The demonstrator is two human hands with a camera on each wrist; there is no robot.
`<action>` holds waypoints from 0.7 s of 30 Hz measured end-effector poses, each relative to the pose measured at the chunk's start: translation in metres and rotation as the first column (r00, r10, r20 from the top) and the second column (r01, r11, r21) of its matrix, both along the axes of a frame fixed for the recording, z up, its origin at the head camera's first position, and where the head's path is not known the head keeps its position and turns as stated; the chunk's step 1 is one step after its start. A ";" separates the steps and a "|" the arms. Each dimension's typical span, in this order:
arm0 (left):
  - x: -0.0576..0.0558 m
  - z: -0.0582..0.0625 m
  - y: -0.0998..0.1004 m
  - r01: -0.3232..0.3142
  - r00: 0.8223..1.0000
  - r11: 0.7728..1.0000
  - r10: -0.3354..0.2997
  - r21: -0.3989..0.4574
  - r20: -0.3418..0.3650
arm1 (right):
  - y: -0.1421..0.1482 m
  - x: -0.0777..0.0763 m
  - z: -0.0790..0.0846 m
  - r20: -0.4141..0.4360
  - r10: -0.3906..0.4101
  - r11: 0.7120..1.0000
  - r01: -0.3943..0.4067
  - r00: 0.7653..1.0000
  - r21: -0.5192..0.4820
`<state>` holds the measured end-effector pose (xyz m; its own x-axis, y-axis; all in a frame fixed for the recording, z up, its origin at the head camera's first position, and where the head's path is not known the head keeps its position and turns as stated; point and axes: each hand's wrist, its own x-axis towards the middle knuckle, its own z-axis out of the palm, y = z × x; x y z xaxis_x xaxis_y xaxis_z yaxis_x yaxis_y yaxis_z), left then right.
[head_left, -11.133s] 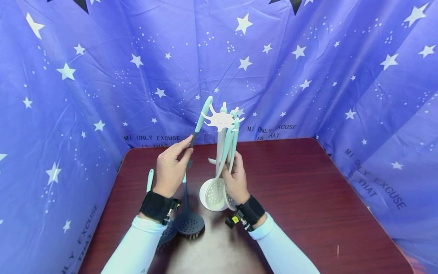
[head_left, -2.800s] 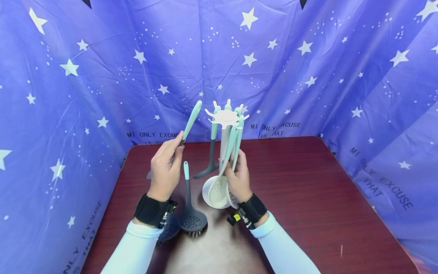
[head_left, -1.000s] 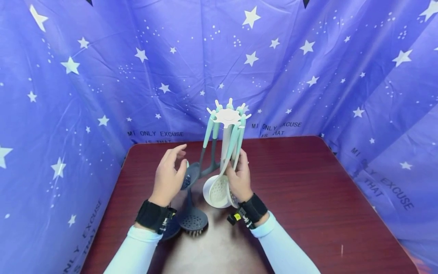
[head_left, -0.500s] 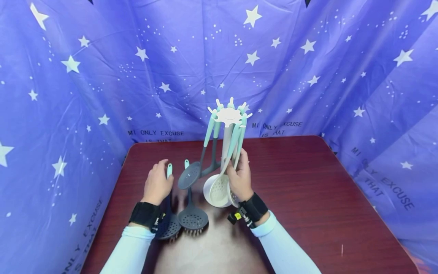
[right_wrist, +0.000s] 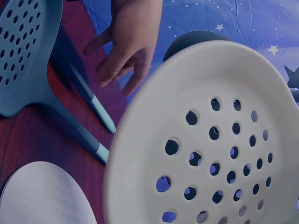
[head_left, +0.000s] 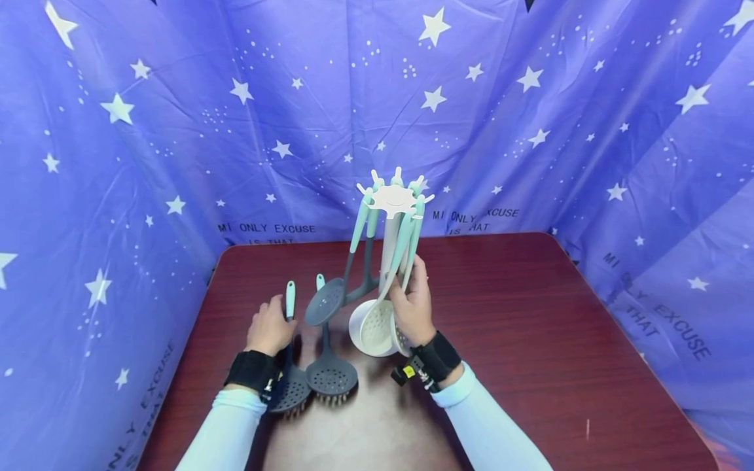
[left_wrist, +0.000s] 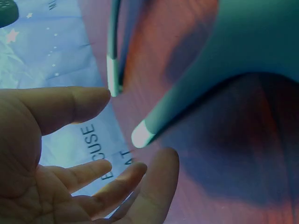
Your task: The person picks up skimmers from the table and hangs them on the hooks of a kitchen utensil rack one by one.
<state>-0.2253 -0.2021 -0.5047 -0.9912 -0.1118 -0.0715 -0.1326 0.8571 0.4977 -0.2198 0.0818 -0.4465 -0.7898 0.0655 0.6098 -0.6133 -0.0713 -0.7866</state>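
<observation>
A white utensil stand (head_left: 393,198) rises mid-table, hung with several mint-handled utensils. My right hand (head_left: 414,307) grips low around its post, among the cream utensils; some fingers are hidden behind. A cream perforated skimmer (right_wrist: 224,135) fills much of the right wrist view. On the stand's left side hang a dark perforated skimmer (head_left: 326,301) and a dark flat-ended utensil (head_left: 368,265). My left hand (head_left: 269,327) is beside a second dark skimmer (head_left: 292,391) lying on the table. In the left wrist view, spread fingers (left_wrist: 161,182) stand apart from the mint handle tip (left_wrist: 141,135).
Another dark skimmer (head_left: 332,376) lies on the table between the left hand and the stand's white base (head_left: 360,330). The reddish-brown table (head_left: 501,327) extends to the right. A blue starry curtain (head_left: 377,118) surrounds it on three sides.
The left hand earlier held dark utensils up at the stand; two now hang on its left side. After letting go, that hand moved down and left to a lying skimmer. The right hand kept its grip.
</observation>
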 end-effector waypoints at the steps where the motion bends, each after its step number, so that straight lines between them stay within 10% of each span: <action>1: 0.000 -0.002 -0.001 0.001 1.000 1.000 -0.001 0.002 0.007 | 0.000 -0.002 -0.003 -0.002 -0.003 1.000 0.003 1.000 0.004; 21: 0.000 -0.020 0.000 0.003 0.998 0.999 -0.006 0.036 0.058 | 0.001 0.000 -0.003 0.025 -0.009 1.000 0.008 1.000 0.007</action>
<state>-0.2250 -0.2020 -0.5251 -0.9857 -0.1036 -0.1327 -0.1582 0.8393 0.5201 -0.2195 0.0833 -0.4498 -0.8041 0.0679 0.5906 -0.5942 -0.0603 -0.8021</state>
